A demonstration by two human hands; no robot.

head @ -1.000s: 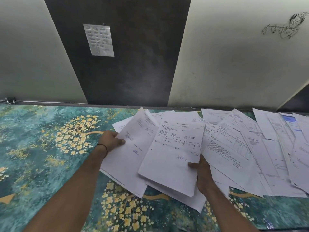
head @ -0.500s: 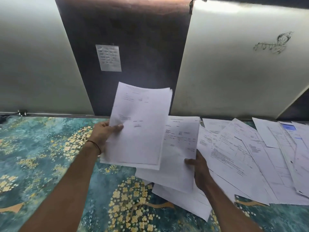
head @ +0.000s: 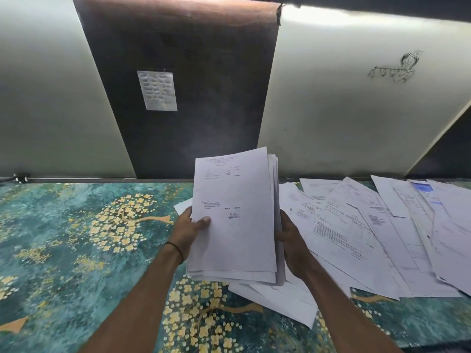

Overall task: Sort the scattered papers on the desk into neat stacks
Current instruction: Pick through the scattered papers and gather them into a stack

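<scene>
papers (head: 234, 225) are being held upright as one bundle above the desk (head: 76, 238), at the middle of the view. the bundle's 9 o'clock edge is being pinched by the left hand (head: 187, 233), thumb on the front sheet; its 3 o'clock edge is being gripped by the right hand (head: 290, 240). scattered sheets (head: 369, 233) are being supported by the desk at 3 o'clock. a small note (head: 157, 90) is being displayed on the dark panel (head: 204, 72) at 12 o'clock.

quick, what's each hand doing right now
Left hand: grips the left edge of the raised paper stack.
Right hand: grips the same stack's right edge.
</scene>
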